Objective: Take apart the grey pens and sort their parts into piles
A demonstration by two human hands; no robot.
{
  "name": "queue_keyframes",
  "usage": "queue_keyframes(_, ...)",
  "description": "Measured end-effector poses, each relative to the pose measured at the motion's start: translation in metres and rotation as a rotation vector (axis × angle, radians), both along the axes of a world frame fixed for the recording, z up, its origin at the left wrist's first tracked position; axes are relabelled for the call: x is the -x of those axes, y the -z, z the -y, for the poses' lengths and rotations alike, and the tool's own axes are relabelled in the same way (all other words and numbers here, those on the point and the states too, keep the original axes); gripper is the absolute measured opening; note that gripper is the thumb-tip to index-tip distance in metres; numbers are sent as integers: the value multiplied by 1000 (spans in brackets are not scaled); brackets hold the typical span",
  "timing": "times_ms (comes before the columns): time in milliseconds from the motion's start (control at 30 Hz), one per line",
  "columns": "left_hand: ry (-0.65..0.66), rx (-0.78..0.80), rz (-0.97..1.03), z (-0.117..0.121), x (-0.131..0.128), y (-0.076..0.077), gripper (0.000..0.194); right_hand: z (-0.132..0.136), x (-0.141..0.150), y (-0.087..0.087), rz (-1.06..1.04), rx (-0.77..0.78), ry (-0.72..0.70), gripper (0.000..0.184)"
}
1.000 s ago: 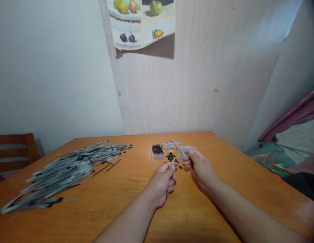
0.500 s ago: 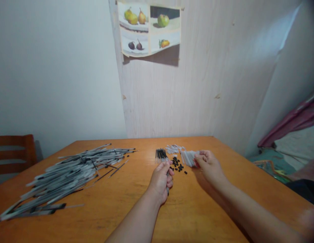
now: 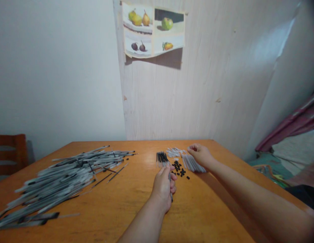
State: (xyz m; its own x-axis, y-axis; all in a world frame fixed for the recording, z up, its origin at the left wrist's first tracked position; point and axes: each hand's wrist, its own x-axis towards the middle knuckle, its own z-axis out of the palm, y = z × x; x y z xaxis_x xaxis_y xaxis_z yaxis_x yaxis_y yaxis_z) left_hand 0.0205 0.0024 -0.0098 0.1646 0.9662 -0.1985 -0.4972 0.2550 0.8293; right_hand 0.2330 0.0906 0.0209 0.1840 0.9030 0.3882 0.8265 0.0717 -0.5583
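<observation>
My left hand [image 3: 162,189] is closed round a slim pen [image 3: 171,196], whose dark end sticks out below the fist. My right hand [image 3: 201,155] has its fingertips pinched together just beyond a row of translucent pen barrels [image 3: 192,164]; anything in the pinch is too small to make out. Small clear pieces [image 3: 174,152], perhaps pen caps, lie left of the right fingertips. Between the hands are several short black plugs [image 3: 177,167] scattered on the wood. A bundle of thin black-tipped pieces [image 3: 162,157] lies just beyond my left hand.
A large heap of grey, black-ended pens [image 3: 63,179] spreads over the left of the wooden table [image 3: 108,209]. A few thin dark sticks [image 3: 117,173] lie at its right side. A wooden chair [image 3: 12,153] stands at far left; fruit pictures [image 3: 153,30] hang on the wall.
My right hand has moved from the side of the clear barrels to their far end, uncovering them. The left hand keeps hold of the pen. The view has shifted slightly.
</observation>
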Motion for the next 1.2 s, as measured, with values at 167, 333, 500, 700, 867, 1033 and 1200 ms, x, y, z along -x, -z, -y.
queue_keyframes(167, -5, -17, -19, 0, -1, 2, 49, -35, 2, -1, 109, 101, 23, 18)
queue_keyframes(333, 4, -18, -27, 1, -2, 2, 47, -56, 12, 0, 189, 203, 27, 22)
queue_keyframes(500, 11, -10, -34, 2, -3, 2, 41, -68, 17, 1, 243, 260, 38, 27)
queue_keyframes(700, 18, 2, -38, 2, -4, 2, 36, -75, 20, 3, 306, 288, 2, 28)
queue_keyframes(867, 16, -20, -38, 3, -4, 3, 38, -79, 23, 8, 345, 293, -10, 30)
queue_keyframes(1033, 16, -12, -42, 3, -4, 3, 42, -82, 23, 13, 368, 293, -22, 29)
queue_keyframes(1200, 11, -8, -41, 2, -5, 5, 44, -83, 21, 15, 385, 285, -27, 30)
